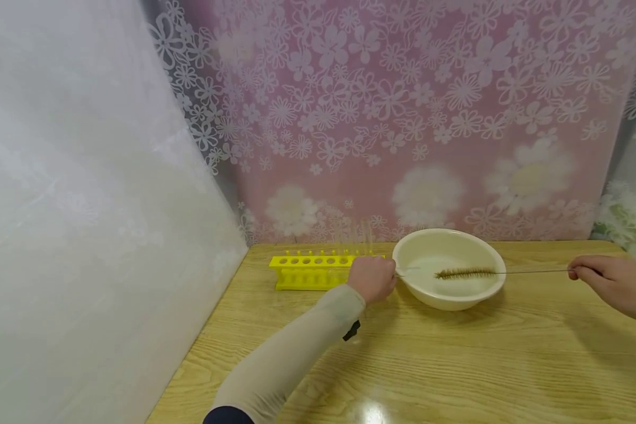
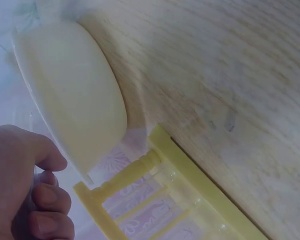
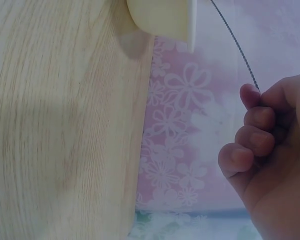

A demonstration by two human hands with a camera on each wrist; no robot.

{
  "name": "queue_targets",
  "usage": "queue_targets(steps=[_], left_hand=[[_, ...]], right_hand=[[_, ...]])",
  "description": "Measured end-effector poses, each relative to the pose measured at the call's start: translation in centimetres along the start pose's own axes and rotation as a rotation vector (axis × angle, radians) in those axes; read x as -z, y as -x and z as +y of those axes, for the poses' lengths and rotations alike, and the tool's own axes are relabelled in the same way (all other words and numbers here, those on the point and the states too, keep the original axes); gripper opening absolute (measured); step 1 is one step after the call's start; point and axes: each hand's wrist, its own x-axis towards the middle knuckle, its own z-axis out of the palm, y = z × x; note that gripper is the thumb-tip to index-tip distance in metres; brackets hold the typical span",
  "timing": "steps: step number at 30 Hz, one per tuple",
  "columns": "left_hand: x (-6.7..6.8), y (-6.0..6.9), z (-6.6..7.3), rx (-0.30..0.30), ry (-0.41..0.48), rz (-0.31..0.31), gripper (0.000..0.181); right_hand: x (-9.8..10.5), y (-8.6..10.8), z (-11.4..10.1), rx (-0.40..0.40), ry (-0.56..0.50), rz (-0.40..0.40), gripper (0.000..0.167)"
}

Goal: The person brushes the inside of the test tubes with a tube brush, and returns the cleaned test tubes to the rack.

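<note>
My right hand (image 1: pixel 617 285) pinches the twisted wire end of a test tube brush (image 1: pixel 465 273) between thumb and forefinger. Its brown bristles hang over the white basin (image 1: pixel 447 300). At the basin's left rim, my left hand (image 1: pixel 372 278) has its fingers curled round a clear test tube (image 1: pixel 410 269), whose end points over the basin toward the bristles. Most of that tube is hidden by the hand. In the left wrist view the curled fingers (image 2: pixel 50 197) are beside the basin's rim, above the yellow test tube rack (image 2: pixel 125 182).
Behind the left hand, the yellow rack (image 1: pixel 297 261) holds several clear test tubes (image 1: pixel 354 235) toward its right end. A wood-grain table (image 1: pixel 429 359) lies under everything. Flowered pink sheeting (image 1: pixel 381 118) rises at the back, and a pale sheet (image 1: pixel 85 206) stands at the left.
</note>
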Motion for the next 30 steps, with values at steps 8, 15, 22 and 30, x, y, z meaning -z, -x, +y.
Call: queue_targets(steps=[8,15,22,30], left_hand=[[0.34,-0.47,0.10,-0.018,-0.059,-0.001,0.016],[0.27,-0.76,0.35,-0.022,-0.102,-0.018,0.018],[0.69,-0.78,0.38,-0.070,-0.178,0.006,0.021],[0.67,-0.95,0.60,-0.096,-0.277,0.025,0.024]], right_hand=[[0.10,0.29,-0.25,0.010,0.020,0.020,0.023],[0.30,0.30,-0.51,0.004,0.009,0.003,0.024],[0.47,0.30,-0.59,-0.007,-0.010,-0.015,0.024],[0.51,0.38,-0.67,0.002,0.016,-0.022,0.023]])
